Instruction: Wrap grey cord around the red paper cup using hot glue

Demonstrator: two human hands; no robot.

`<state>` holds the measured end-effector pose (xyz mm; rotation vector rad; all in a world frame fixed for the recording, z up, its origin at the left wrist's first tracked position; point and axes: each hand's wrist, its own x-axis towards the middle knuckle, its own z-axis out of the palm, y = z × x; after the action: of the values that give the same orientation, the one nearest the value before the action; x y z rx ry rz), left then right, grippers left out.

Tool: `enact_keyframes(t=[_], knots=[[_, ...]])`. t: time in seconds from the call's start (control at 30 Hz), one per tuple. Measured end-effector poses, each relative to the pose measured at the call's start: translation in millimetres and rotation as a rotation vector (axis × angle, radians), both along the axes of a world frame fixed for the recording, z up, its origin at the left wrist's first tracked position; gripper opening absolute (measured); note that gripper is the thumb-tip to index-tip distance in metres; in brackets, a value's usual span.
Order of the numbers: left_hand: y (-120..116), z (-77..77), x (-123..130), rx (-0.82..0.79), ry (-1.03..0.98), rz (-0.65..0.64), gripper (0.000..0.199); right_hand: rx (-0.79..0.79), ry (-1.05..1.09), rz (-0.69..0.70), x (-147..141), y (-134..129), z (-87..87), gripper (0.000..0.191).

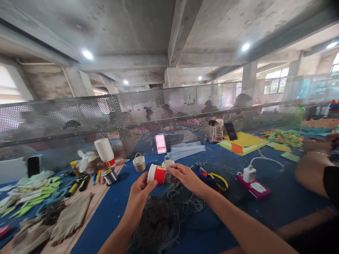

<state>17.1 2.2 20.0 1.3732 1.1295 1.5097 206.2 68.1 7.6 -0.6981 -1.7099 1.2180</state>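
Note:
A red and white paper cup (pixel 159 175) lies on its side in the air above the blue table. My left hand (pixel 141 187) is closed around its white end, thumb along the near side. At the other end, grey cord (pixel 167 176) appears to be wrapped round the cup, and my right hand (pixel 182 176) pinches there with fingers together. Below my hands lies a dark grey heap of cord (pixel 158 224), with loose strands (pixel 194 203) to its right. Two small handled baskets, one beige and white (pixel 139 163) and one white (pixel 167 162), stand just beyond the cup.
Stacked paper cups (pixel 104 150) and a wire spool (pixel 110 176) stand left, near gloves (pixel 72 213) and scissors (pixel 53 203). Yellow-handled pliers (pixel 218 181) and a purple power strip (pixel 253 186) lie right. A perforated metal screen (pixel 137 120) runs behind; another person's arm (pixel 312 169) reaches in.

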Motion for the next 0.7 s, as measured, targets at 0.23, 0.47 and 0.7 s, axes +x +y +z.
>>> enact_keyframes(t=[0.23, 0.47, 0.7], knots=[[-3, 1.8, 5, -0.013, -0.086, -0.068, 0.037, 0.148, -0.020, -0.048, 2, -2, 2.9, 0.034], [-1, 3.2, 5, 0.037, -0.121, -0.021, 0.037, -0.018, 0.009, 0.006, -2, -2, -2.4, 0.038], [2, -0.4, 4, 0.014, -0.087, 0.024, 0.038, 0.124, -0.078, -0.088, 2, -8, 7.6, 0.027]])
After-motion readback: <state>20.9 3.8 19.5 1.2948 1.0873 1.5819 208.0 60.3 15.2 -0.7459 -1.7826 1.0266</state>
